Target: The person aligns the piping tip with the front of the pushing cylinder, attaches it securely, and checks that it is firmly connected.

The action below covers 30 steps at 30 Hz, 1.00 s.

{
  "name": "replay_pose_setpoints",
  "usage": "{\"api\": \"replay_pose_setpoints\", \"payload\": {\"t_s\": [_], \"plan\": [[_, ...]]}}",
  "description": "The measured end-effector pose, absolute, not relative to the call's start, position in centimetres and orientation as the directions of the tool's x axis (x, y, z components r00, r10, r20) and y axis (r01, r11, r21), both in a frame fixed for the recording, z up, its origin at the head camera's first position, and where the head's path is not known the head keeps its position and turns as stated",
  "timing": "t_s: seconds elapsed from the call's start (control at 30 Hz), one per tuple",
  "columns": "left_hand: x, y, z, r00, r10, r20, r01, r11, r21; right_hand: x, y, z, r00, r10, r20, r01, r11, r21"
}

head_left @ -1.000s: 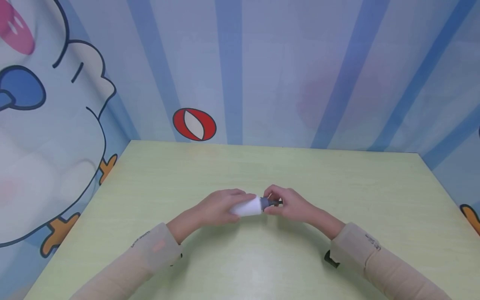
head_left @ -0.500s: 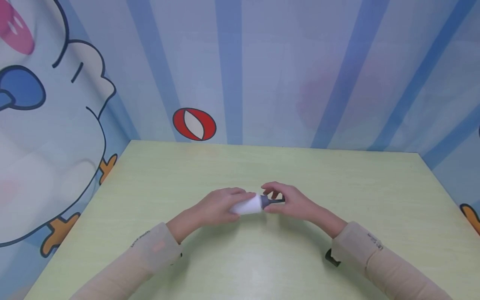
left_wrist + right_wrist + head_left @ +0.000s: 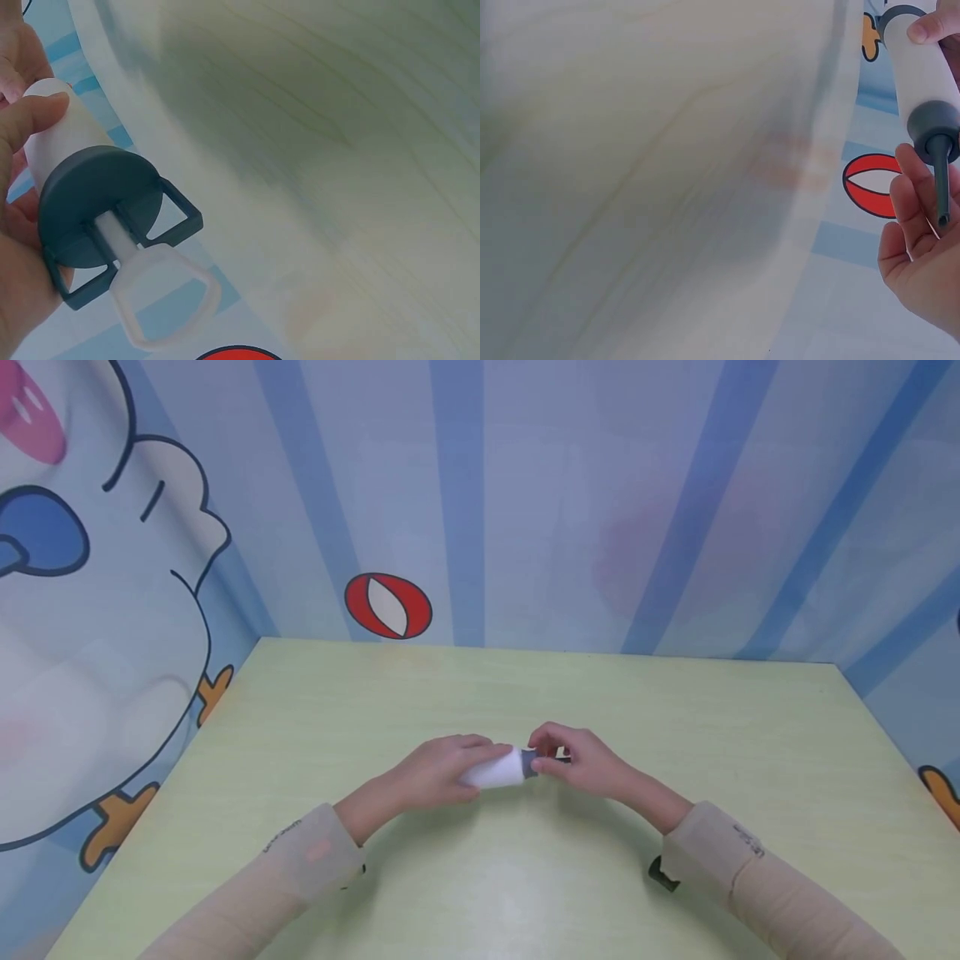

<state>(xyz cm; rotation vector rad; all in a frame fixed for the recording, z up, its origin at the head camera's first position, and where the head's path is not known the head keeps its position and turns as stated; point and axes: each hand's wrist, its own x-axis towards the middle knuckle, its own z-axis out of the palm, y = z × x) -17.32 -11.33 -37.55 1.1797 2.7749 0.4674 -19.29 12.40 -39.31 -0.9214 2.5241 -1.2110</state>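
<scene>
Across the palm of my left hand (image 3: 442, 772) lies a syringe (image 3: 495, 772) with a white barrel, its thumb and fingers gripping round it. The left wrist view shows the barrel's back end: a dark flange (image 3: 79, 210) with two side loops, and a white ring handle (image 3: 139, 266) sticking out. At the other end is a dark grey cap (image 3: 529, 763), which my right hand (image 3: 588, 764) pinches between thumb and fingertips. A thin grey nozzle (image 3: 942, 184) runs from this cap into the right palm; the head view mostly hides it behind the fingers.
A pale green table (image 3: 495, 877) spreads beneath both hands. Behind it stands a blue striped backdrop (image 3: 555, 510) with a red and white ball (image 3: 388, 606) printed on it. A large cartoon figure (image 3: 90, 677) covers the left side.
The right fingers, spread wider round the cap and nozzle half a second ago, have closed in on the cap, thumb now over its front. The left hand stays in place.
</scene>
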Motion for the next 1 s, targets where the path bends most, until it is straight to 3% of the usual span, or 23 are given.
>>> {"api": "replay_pose_setpoints", "payload": {"t_s": [0.2, 0.67, 1.0], "plan": [[-17.31, -11.31, -37.43, -0.693, 0.720, 0.042, 0.694, 0.650, 0.310, -19.39, 12.54, -39.39, -0.799, -0.600, 0.035, -0.407, 0.497, -0.767], [-17.32, -11.29, -37.41, -0.699, 0.713, 0.048, 0.688, 0.654, 0.316, -19.10, 12.39, -39.23, -0.774, -0.618, 0.138, -0.496, 0.456, -0.739], [-17.28, -11.16, -37.32, -0.706, 0.708, 0.035, 0.680, 0.662, 0.316, -19.30, 12.52, -39.36, -0.785, -0.612, 0.092, -0.465, 0.484, -0.742]]}}
